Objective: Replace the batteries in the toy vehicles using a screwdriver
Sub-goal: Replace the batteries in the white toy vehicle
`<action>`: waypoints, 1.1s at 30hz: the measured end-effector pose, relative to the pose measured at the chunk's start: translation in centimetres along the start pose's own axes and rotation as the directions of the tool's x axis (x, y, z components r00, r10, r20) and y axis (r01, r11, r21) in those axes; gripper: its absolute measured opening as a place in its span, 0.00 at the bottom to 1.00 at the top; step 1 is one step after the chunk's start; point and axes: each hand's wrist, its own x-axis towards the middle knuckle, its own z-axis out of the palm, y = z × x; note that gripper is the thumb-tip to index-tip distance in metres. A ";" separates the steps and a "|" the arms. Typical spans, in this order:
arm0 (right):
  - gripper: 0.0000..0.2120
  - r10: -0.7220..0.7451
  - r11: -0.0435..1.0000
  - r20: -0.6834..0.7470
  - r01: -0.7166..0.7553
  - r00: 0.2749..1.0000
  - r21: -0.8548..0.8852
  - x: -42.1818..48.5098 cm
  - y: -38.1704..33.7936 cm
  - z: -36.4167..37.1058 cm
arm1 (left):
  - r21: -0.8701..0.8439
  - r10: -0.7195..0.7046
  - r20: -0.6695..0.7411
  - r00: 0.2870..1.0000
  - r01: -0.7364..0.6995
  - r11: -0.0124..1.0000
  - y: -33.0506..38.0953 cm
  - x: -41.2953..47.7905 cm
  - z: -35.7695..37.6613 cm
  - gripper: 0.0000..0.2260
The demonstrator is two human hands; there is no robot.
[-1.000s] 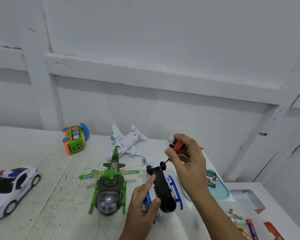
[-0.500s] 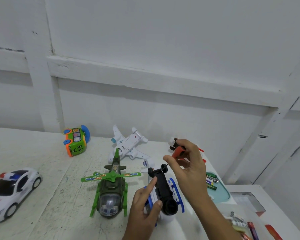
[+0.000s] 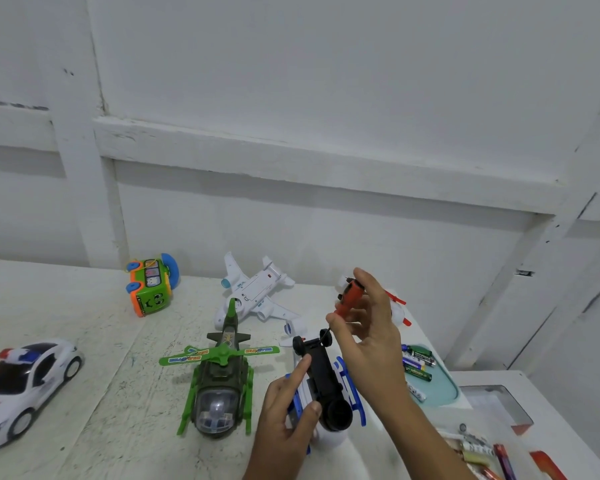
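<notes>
Left hand (image 3: 284, 410) grips the upside-down blue-and-white toy vehicle (image 3: 326, 382) on the desk (image 3: 101, 341), index finger lying along its black underside. Right hand (image 3: 371, 341) pinches the orange screwdriver (image 3: 350, 297), tip at the wheel end, fingers fanned out more than half a second ago. The green helicopter (image 3: 219, 379) sits just beside it, rotor lettering too blurry to read. Batteries (image 3: 418, 362) lie in the teal tray (image 3: 447, 386).

Bare left hand (image 3: 284, 410), bare right hand (image 3: 369, 341), bare forearms.
</notes>
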 end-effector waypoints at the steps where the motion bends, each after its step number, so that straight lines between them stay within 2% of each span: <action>1: 0.37 0.013 1.000 -0.001 -0.013 1.000 0.020 0.1 0.1 0.0 | 0.000 -0.001 -0.003 1.000 0.001 1.000 -0.1 0.0 0.1 0.33; 4: 0.33 0.093 0.990 -0.005 -0.092 0.996 0.109 1.0 0.5 -0.2 | -0.007 -0.019 -0.014 1.000 0.019 1.000 0.0 0.0 0.3 0.25; 9: 0.31 0.318 0.872 0.028 -0.304 0.948 0.383 3.6 1.5 -1.8 | -0.039 -0.014 -0.023 1.000 0.013 0.999 -0.2 -0.1 0.3 0.25; 12: 0.29 0.439 0.821 0.014 -0.407 0.898 0.401 5.2 2.5 -3.4 | -0.058 -0.046 -0.005 0.999 0.046 0.997 0.2 -0.2 0.2 0.25; 16: 0.31 0.561 0.804 0.163 -0.581 0.812 0.129 5.5 5.1 -4.3 | -0.074 -0.096 0.002 0.995 0.096 0.993 0.8 -0.4 0.0 0.25; 19: 0.32 0.626 0.776 0.319 -0.611 0.712 -0.156 4.4 6.2 -3.7 | -0.080 -0.122 -0.008 0.992 0.121 0.989 1.2 -0.6 0.0 0.25; 22: 0.34 0.673 0.740 0.377 -0.570 0.636 -0.358 3.7 6.5 -2.6 | -0.077 -0.128 -0.013 0.992 0.126 0.989 1.6 -0.6 0.1 0.27; 26: 0.35 0.718 0.692 0.423 -0.501 0.552 -0.520 3.3 7.1 -1.4 | -0.098 -0.144 -0.004 0.989 0.143 0.985 1.7 -0.7 0.1 0.27; 33: 0.31 0.762 0.615 0.432 -0.330 0.482 -0.717 1.8 7.6 -0.3 | -0.111 -0.162 -0.012 0.987 0.160 0.981 2.0 -0.8 0.2 0.25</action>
